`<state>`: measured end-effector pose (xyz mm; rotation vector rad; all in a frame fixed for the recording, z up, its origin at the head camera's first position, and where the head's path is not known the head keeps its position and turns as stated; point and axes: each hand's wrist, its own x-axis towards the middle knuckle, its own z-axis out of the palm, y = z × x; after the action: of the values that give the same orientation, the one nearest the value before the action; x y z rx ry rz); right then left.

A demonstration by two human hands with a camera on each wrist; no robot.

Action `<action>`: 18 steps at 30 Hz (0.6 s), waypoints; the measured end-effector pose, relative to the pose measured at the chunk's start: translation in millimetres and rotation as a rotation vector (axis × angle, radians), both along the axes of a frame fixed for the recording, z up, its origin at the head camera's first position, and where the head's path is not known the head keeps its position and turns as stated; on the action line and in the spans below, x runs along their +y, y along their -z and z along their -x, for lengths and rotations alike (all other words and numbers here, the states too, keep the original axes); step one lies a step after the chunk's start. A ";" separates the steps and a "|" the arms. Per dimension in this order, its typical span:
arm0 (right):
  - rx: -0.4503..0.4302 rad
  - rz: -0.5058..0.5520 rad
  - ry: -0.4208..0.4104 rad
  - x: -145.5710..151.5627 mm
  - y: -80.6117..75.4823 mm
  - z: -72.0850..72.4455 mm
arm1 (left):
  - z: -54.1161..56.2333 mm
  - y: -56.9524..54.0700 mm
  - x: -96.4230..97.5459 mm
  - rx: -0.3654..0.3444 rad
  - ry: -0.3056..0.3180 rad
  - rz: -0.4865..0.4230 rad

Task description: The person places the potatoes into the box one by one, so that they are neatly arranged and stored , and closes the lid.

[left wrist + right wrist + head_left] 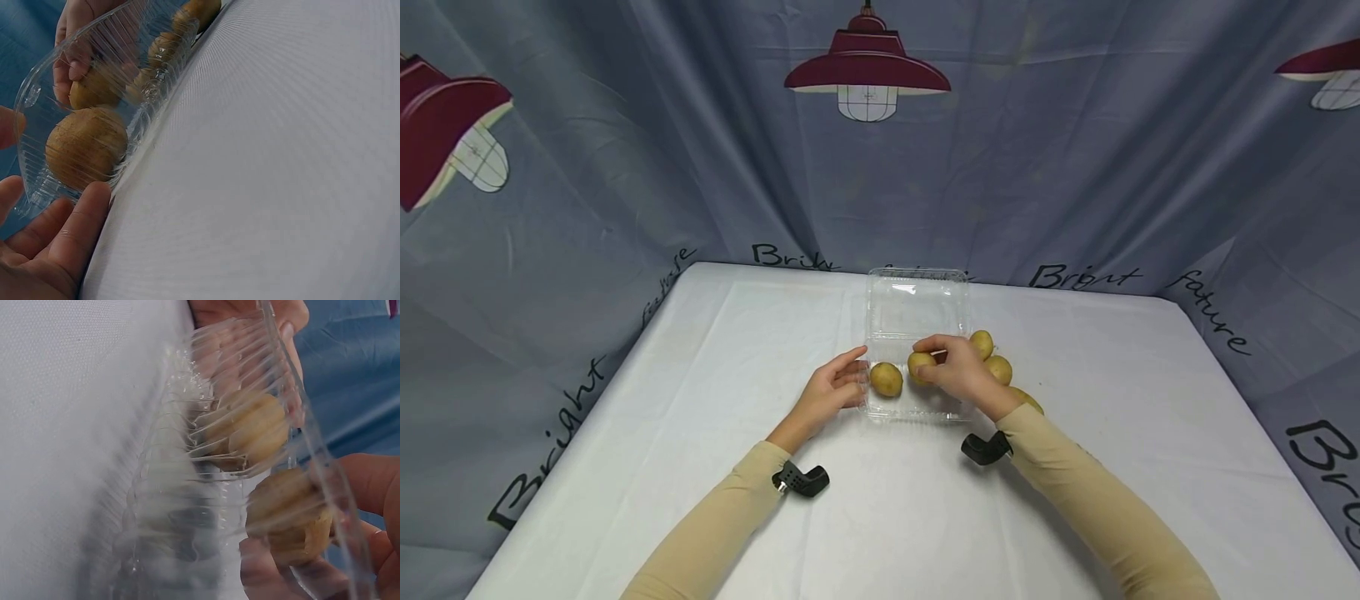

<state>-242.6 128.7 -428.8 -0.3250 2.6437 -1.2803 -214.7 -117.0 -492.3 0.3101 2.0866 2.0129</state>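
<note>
A clear plastic clamshell box (917, 408) lies with its lid (917, 304) folded back toward the curtain. My right hand (957, 369) pinches a potato (921, 367) between thumb and fingers, inside the walls of the box's base. Left of it, another potato (886, 380) sits in the base; the left wrist view shows this potato (86, 149) through the ribbed wall. My left hand (831, 387) touches the box's left side with extended fingers (81, 228), holding nothing. Through the plastic in the right wrist view, the pinched potato (290, 515) appears among my right fingers.
Outside the box on the right lie more potatoes: one at the back (981, 343), a middle potato (999, 369) and one partly hidden by my right forearm (1026, 400). A white cloth (737, 350) covers the table. Behind it hangs a grey-blue curtain (1037, 167).
</note>
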 end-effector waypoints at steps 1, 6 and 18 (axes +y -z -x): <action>-0.001 -0.003 0.000 -0.3 -0.1 -0.2 | 0.1 0.0 0.1 0.001 0.000 0.000; 0.002 -0.028 0.000 -3.5 2.0 -0.7 | 0.1 0.0 0.0 0.001 -0.001 0.000; -0.036 -0.084 -0.001 -11.4 10.2 -1.1 | -0.3 -1.0 -1.1 -0.004 0.004 -0.002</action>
<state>-241.5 117.3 -439.0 -0.2879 2.6575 -1.1598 -214.4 -118.1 -491.4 0.3110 2.0801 2.0118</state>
